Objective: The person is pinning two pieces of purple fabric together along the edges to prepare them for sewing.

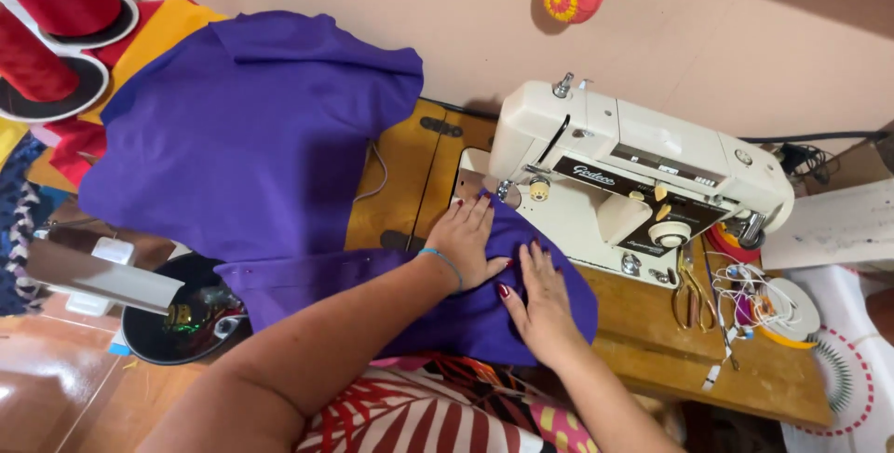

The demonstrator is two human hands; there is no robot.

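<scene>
A large purple cloth [251, 136] spreads over the left of a wooden sewing table [410, 174] and runs under the head of a cream sewing machine [633, 174]. My left hand [466, 239] lies flat on the purple cloth just in front of the needle, fingers spread, a thin blue band on the wrist. My right hand [540, 299] presses flat on the same cloth nearer to me, to the right of the left hand. Neither hand grips anything.
Two red thread cones [47, 25] stand at the top left over orange and red cloth. Scissors [689, 299] and a tangle of wire and tape rolls [759, 299] lie at the table's right. A black bowl [182, 318] sits on the floor at left.
</scene>
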